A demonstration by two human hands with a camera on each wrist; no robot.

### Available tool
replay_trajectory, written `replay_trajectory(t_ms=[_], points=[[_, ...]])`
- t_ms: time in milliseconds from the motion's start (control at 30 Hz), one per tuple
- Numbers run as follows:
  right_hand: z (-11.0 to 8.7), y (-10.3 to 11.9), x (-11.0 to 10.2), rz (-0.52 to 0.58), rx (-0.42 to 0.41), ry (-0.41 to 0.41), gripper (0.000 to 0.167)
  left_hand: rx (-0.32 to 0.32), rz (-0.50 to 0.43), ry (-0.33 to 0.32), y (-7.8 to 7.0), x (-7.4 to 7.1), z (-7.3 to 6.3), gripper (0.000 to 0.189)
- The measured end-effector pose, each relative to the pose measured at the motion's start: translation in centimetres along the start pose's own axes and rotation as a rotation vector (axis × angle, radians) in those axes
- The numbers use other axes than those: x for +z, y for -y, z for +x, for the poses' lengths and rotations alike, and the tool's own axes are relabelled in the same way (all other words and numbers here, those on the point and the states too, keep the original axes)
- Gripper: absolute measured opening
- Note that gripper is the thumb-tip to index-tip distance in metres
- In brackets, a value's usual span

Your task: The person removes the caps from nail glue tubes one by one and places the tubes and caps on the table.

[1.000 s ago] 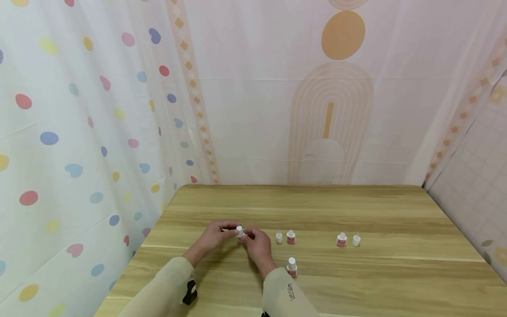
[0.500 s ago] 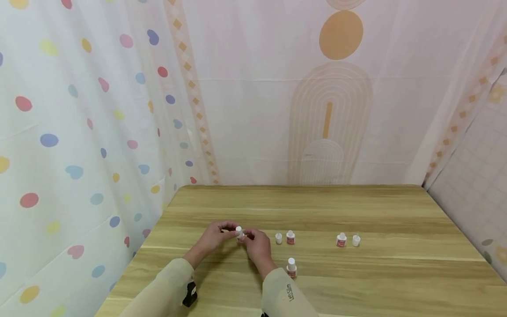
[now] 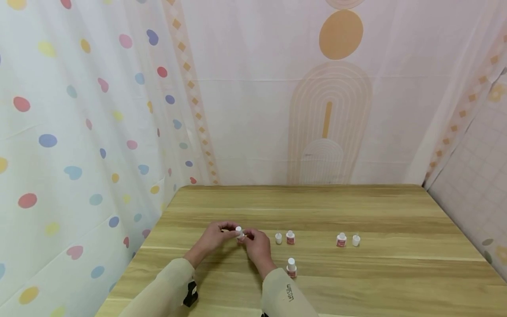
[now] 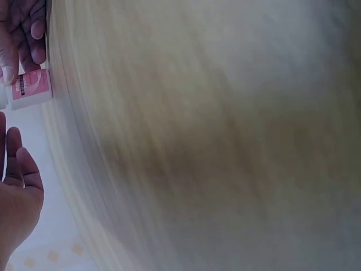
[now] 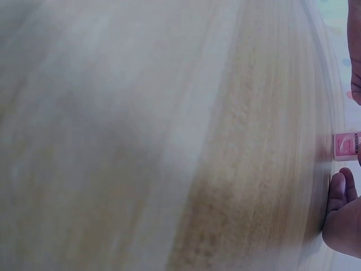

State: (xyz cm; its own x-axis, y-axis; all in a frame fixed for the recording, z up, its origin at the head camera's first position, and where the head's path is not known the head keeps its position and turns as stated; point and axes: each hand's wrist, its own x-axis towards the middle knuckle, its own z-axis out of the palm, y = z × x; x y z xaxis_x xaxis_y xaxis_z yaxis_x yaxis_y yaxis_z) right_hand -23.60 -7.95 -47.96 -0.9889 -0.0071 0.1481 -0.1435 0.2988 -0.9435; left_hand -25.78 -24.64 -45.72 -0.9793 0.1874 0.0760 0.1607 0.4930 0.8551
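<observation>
Both hands meet at a small white bottle with a pink label (image 3: 240,240), upright on the table left of centre. My left hand (image 3: 214,238) pinches its white cap (image 3: 239,229) between thumb and fingers. From the other side my right hand (image 3: 259,247) holds the bottle's body. In the left wrist view the pink label (image 4: 32,83) shows beside the right thumb, with the left hand (image 4: 21,197) below. The right wrist view catches the bottle (image 5: 345,146) at its edge, above the right hand (image 5: 345,220).
Right of the hands stand an upturned cap (image 3: 278,238) and an uncapped bottle (image 3: 291,237). Farther right are another uncapped bottle (image 3: 341,240) and upturned cap (image 3: 356,240). A capped bottle (image 3: 291,268) stands near the right forearm. Curtains (image 3: 253,110) hang behind the wooden table (image 3: 388,281).
Almost nothing differs. Both hands stay in place on the bottle and its cap; the head view shifts very slightly.
</observation>
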Motion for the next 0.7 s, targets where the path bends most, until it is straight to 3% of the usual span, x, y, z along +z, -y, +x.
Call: replay_trajectory(t_ms=[167, 367, 700], points=[[-0.01, -0.12, 0.06, 0.016, 0.024, 0.009, 0.01, 0.004, 0.004, -0.017, -0.07, 0.11, -0.02, 0.013], [-0.05, -0.15, 0.07, 0.02, 0.021, 0.013, 0.008, 0.014, -0.011, 0.008, 0.23, -0.03, -0.1, 0.017], [0.04, -0.15, 0.02, 0.014, 0.004, 0.011, 0.009, -0.018, -0.012, 0.004, 0.17, -0.03, -0.03, 0.016]])
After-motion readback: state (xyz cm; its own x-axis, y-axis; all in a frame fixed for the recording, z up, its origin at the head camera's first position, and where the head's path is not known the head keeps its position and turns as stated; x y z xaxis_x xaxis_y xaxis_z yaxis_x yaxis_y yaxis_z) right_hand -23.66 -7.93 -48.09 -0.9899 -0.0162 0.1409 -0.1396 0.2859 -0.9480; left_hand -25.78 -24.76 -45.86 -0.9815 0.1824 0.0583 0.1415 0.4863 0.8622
